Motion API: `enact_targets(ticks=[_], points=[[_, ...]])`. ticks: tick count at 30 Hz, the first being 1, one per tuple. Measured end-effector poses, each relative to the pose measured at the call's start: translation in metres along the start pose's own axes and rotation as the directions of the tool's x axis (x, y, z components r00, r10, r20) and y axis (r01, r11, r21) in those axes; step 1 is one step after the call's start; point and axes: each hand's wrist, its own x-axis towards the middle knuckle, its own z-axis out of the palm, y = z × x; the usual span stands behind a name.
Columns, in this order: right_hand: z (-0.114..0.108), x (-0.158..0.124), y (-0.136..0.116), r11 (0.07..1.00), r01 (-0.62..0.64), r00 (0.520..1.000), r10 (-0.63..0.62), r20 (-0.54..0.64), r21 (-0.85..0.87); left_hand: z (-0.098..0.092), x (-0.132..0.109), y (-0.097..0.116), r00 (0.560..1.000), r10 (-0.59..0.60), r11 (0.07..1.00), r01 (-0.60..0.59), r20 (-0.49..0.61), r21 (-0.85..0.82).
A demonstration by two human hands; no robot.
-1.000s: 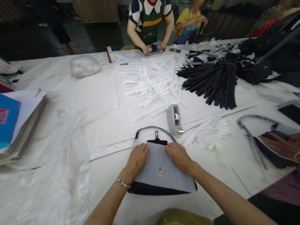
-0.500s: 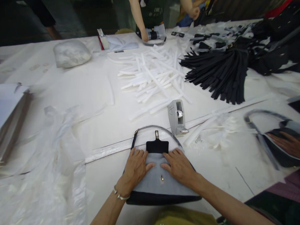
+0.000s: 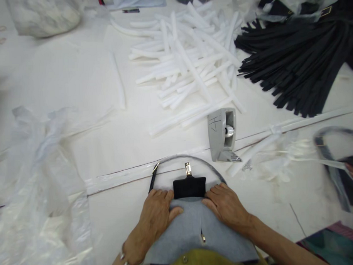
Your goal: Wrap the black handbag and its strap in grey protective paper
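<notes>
Pressing 2 hands [image 3: 191, 215] flat on the grey-covered handbag [image 3: 194, 232]

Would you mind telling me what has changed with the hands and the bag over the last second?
Both hands slid up the grey cover sheet toward the black flap: the left hand and right hand now press flat on either side of it. The camera tipped downward, so the co-workers left the view. The handbag, its handle and the tape dispenser stayed put.
</notes>
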Motion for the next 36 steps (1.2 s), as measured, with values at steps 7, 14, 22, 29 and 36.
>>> enact_targets(ticks=[7,14,22,29,36], points=[[0.005,0.006,0.002,0.996,-0.056,0.998,0.055,-0.010,-0.065,0.000,0.008,0.008,0.998,-0.063,0.998,0.063,0.014,0.019],[-0.008,0.026,-0.008,0.997,-0.004,0.995,0.012,-0.103,0.078,0.000,0.008,0.014,1.000,-0.029,0.998,0.029,-0.009,0.063],[0.005,0.046,-0.017,0.934,-0.042,0.947,0.151,-0.284,0.355,0.011,0.002,0.021,0.986,0.164,0.984,-0.166,-0.034,-0.069],[0.004,0.053,-0.012,0.728,-0.320,0.930,0.364,0.053,0.606,-0.007,0.002,0.030,0.997,0.072,0.942,-0.060,0.025,-0.331],[-0.007,0.051,-0.015,0.848,-0.106,0.983,0.168,-0.074,0.520,-0.002,0.016,0.046,0.996,0.044,0.965,-0.020,0.084,-0.262]])
